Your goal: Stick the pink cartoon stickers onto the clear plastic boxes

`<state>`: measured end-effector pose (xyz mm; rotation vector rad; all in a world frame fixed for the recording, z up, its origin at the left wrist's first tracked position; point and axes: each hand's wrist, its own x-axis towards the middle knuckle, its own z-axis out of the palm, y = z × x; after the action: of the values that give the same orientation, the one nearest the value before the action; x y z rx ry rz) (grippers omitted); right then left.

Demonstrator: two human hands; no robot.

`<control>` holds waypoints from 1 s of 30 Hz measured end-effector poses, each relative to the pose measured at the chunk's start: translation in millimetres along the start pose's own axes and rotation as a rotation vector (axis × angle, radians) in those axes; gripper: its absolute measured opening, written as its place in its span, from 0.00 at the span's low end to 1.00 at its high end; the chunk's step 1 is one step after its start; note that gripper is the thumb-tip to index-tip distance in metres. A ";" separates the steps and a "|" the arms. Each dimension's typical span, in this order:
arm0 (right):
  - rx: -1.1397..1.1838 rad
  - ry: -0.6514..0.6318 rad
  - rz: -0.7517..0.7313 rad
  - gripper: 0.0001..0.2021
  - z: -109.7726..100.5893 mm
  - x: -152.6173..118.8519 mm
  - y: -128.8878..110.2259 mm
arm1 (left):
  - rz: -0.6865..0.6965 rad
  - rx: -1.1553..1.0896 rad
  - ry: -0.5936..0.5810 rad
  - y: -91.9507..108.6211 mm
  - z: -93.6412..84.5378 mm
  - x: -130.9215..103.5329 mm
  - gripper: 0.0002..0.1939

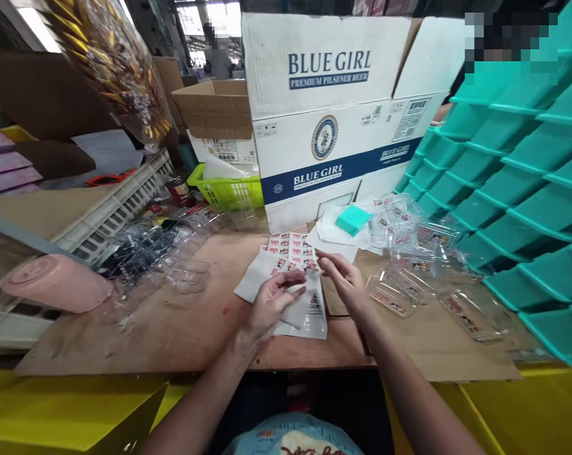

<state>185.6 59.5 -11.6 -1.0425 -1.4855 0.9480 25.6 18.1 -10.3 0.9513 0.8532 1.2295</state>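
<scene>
We see the printed sticker sheet (288,243) lying on the bench (186,341), in front of the tall white carton (333,126), with its lower part between the two hands. White paper (252,287) and a glossy clear-edged sheet (320,325) are around and below it.

The left hand (273,302) is bent over the papers; between its thumb and fingers we see a gap, yet we cannot tell if the other fingers grasp the paper underneath. The right hand (343,277) has thumb and forefinger close together at the right edge of the sticker sheet; whether a sticker is pinched there, we cannot tell.

In our judgement, the layers could slip together if the left hand does not press them firmly, because they look loose and smooth. A thin label could also fold or stick to itself if it is pulled too quickly from one corner.

Clear plastic trays (392,294) with labels lie just to the right of the right forearm. They look light, so a careless elbow could push them over one another. The teal trays (513,234) stand stacked further right, and a hard knock might disturb them.
</scene>
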 end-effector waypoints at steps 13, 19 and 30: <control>0.125 -0.074 0.003 0.15 14.9 -13.2 -23.0 | -0.070 1.084 0.676 88.7 -181.6 6.0 0.19; 0.305 -0.197 0.131 0.20 28.0 -35.9 -29.8 | -0.072 0.757 0.598 66.8 -163.5 14.9 0.11; 0.980 -0.383 0.310 0.18 -1.7 -62.0 -45.1 | -0.187 -0.546 0.259 7.1 -35.0 3.6 0.08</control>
<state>186.6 -13.3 12.5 -0.3622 -0.9172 1.9114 -8.7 26.6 -17.0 0.2722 0.7287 1.3418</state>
